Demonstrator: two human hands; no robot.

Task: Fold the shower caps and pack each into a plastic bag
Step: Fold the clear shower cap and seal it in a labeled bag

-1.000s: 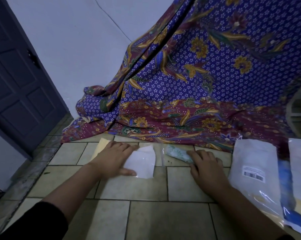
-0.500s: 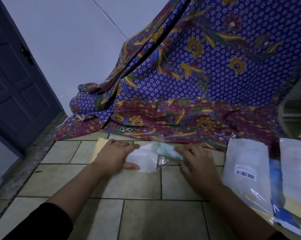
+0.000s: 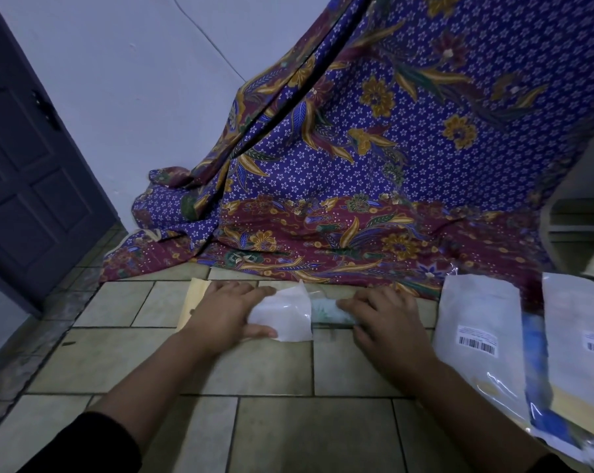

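A small plastic bag with a white panel lies on the tiled floor in front of me. My left hand grips its left end, thumb under the bag's front edge. A folded greenish shower cap lies at the bag's clear right end; whether it is partly inside I cannot tell. My right hand holds the cap's right end, fingers curled over it.
A yellowish sheet lies under my left hand. Several white packets with barcode labels are stacked at the right. A blue and maroon patterned cloth hangs behind. A dark door stands at the left.
My right hand has brought the folded cap leftwards to the bag's open end. My left hand has kept its hold on the bag, which now lies flatter.
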